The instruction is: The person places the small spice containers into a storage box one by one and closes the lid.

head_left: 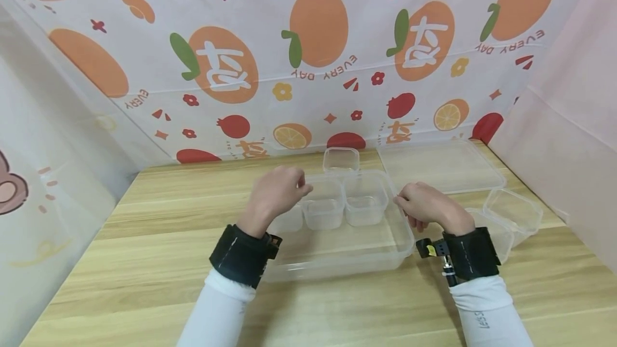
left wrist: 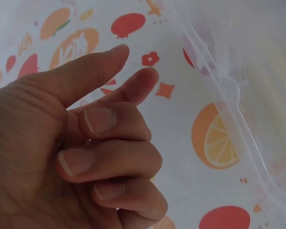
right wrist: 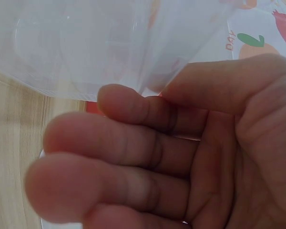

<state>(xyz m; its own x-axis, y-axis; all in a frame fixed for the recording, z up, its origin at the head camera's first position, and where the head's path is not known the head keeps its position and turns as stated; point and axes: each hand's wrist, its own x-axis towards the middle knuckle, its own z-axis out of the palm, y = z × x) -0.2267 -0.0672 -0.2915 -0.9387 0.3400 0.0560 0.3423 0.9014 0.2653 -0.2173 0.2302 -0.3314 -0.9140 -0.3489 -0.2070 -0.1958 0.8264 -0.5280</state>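
A large clear plastic container (head_left: 337, 268) stands on the table with small clear cups inside it, among them a middle cup (head_left: 323, 217) and a right cup (head_left: 366, 214). My right hand (head_left: 431, 205) pinches the container's right rim between thumb and index finger; the right wrist view shows the thumb (right wrist: 214, 86) against the clear wall. Above the container's left side is my left hand (head_left: 277, 191), partly covering another cup (head_left: 289, 221). In the left wrist view its lower fingers (left wrist: 119, 160) are loosely curled, thumb and index finger stand apart, and nothing is held.
A small clear cup (head_left: 341, 158) stands behind the container. At the back right lies a flat clear lid (head_left: 443, 167). Two more clear pieces, a far one (head_left: 513, 210) and a near one (head_left: 498, 234), are right of my right hand. A fruit-print cloth (head_left: 318, 95) hangs behind the table.
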